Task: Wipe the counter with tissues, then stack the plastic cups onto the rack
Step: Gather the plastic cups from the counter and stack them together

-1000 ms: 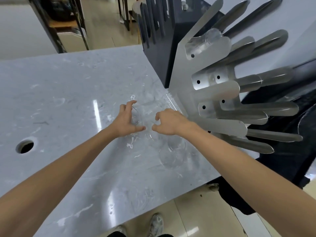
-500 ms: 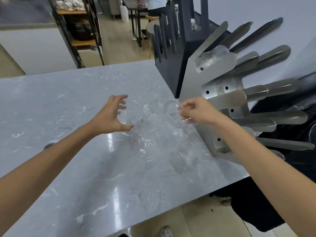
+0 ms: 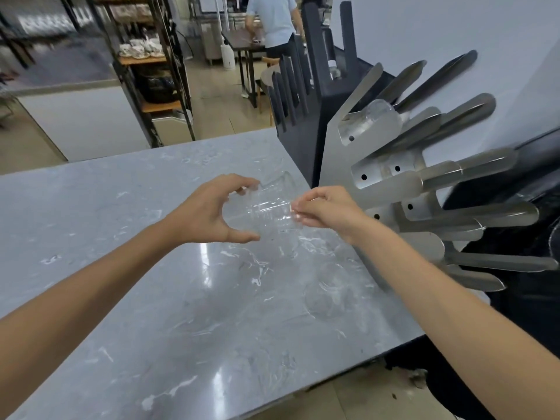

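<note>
Stretching from the lower left to the right, the grey marble counter [image 3: 169, 298] is bare over most of its left and near parts, with its front edge running diagonally above the tiled floor and its far edge facing an aisle with shelving. Its right end is crowded by the metal rack [image 3: 394, 183], whose flat steel prongs fan out to the right and upward; a dark pronged rack [image 3: 306, 95] stands just behind it.

Above the counter, between the two hands, a clear plastic cup [image 3: 272, 207] lies on its side in the air. The right hand [image 3: 327, 207] pinches its rim end with fingertips drawn together. The left hand [image 3: 206, 213] is curved wide, thumb below and fingers above, cupped around the other end; whether it presses on the plastic is hard to tell, since the cup is transparent.

Another clear cup [image 3: 327, 289] rests on the counter near the rack's foot, below the right forearm, and looks empty. One more clear cup [image 3: 378, 115] sits over an upper prong of the metal rack. In the background a person in a light blue shirt [image 3: 272, 16] stands at a table.
</note>
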